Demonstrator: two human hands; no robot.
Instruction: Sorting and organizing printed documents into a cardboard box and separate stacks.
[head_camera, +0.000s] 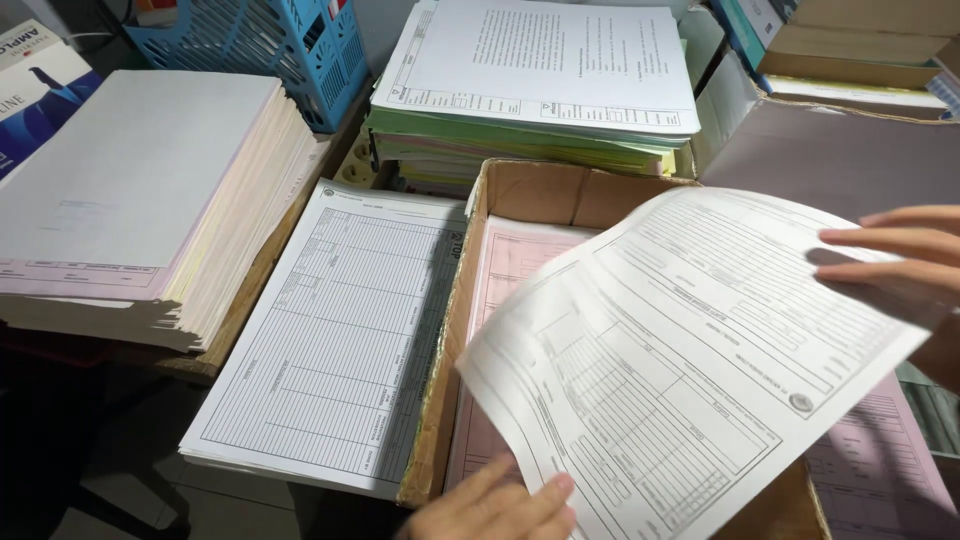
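Printed form sheet (690, 370): a white ruled form, lifted and curling in the air over the open cardboard box (520, 190), between my two hands.
Left hand (500, 505): at the bottom edge of the view, it pinched the sheet's near corner, thumb on top and fingers below.
Right hand (895, 255): its fingers lay spread and nearly straight along the far edge of the sheet; whether a thumb gripped underneath I could not tell, since the paper hid it.
Box contents: a pink form (510, 265) lay flat inside, just under the raised sheet.
Beside the box: a low stack of white ruled forms (335, 340) lay to the left, touching the box wall.
Further left: a thick pile of white and pale pink paper (150, 190) sat on the desk (235, 330).
Behind the box: a tall pile of white and green sheets (530, 90), with a blue plastic basket (270, 50) beside it.
Step in hand: as I judged it, I was peeling the top white copy off the set in the box.
Next move: it called for keeping both edges level so the sheet did not crease, and for carrying it clear of the box wall.
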